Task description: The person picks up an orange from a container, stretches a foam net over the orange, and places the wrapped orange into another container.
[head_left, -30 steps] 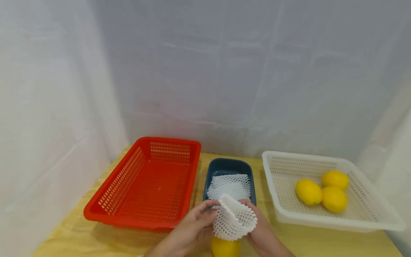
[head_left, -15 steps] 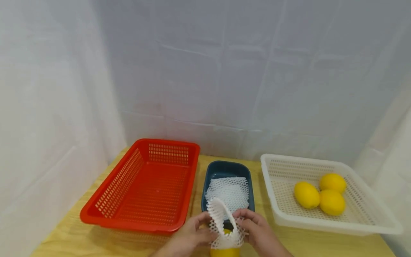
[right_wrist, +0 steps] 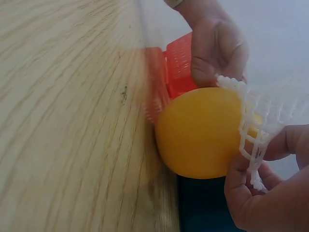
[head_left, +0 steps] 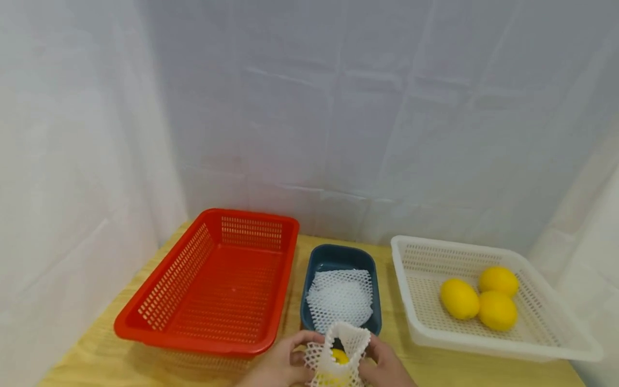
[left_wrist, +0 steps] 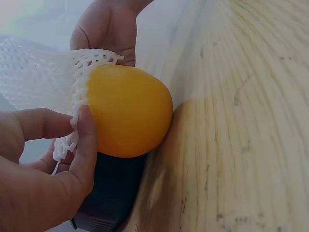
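A white foam net sleeve (head_left: pixel 349 344) is stretched over the upper part of a lemon (left_wrist: pixel 130 113) that rests on the wooden table. My left hand (head_left: pixel 282 363) pinches the sleeve's edge between thumb and finger, seen close in the left wrist view. On the opposite side my right hand (head_left: pixel 387 365) pinches the same edge, as the right wrist view shows. The lower part of the fruit is bare in both wrist views. Just beyond the hands, more foam net sleeves (head_left: pixel 340 301) lie in a dark blue tray (head_left: pixel 333 255).
To the left a red basket (head_left: pixel 232 290) stands with nothing in it. A white basket (head_left: pixel 418 290) on the right holds three lemons (head_left: pixel 498 310). White curtains (head_left: pixel 300 107) hang behind and at the sides of the wooden table (head_left: pixel 145 371).
Both hands have lowered the foam net sleeve from above the lemon onto its top. The sleeve's mouth now surrounds the fruit. Baskets and tray keep their places.
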Demonstrator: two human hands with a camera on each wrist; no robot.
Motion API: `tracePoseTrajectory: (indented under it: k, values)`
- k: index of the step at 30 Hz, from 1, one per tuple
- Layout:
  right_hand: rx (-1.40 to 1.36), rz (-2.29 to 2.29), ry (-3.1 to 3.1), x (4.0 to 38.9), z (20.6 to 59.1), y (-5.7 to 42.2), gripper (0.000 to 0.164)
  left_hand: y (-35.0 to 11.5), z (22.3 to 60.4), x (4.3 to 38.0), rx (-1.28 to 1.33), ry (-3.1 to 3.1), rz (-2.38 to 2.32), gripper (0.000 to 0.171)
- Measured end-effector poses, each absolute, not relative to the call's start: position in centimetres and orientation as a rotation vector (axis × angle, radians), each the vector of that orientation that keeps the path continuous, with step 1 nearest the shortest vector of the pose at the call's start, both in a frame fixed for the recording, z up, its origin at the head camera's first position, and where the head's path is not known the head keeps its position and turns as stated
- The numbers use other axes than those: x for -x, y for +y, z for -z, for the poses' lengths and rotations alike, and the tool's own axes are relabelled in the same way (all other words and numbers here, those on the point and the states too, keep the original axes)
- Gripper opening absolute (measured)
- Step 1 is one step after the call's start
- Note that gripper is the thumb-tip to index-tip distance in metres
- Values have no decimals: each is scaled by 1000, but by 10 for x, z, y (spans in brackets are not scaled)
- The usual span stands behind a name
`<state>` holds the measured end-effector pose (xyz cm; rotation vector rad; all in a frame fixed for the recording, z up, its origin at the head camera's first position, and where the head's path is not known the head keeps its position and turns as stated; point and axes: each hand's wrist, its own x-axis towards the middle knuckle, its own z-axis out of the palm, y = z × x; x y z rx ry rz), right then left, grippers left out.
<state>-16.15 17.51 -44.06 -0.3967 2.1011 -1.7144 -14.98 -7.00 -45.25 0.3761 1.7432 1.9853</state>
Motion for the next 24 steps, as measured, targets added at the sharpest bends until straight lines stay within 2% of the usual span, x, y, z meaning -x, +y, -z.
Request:
tracePoseTrajectory:
  k: [7, 16, 22, 24]
  values:
    - [396, 1642, 2175, 161, 445, 174, 44, -76, 456, 152, -439, 1821, -1869, 55]
    - [472, 1712, 1926, 163, 460, 183, 49, -75, 464, 153, -387, 1869, -1816, 50]
    - [561, 1753, 1833, 163, 466, 189, 53, -74, 477, 157, -649, 1732, -1901, 54]
    - [505, 1746, 1872, 162, 467, 190, 52, -76, 478, 159, -730, 1719, -1900, 56]
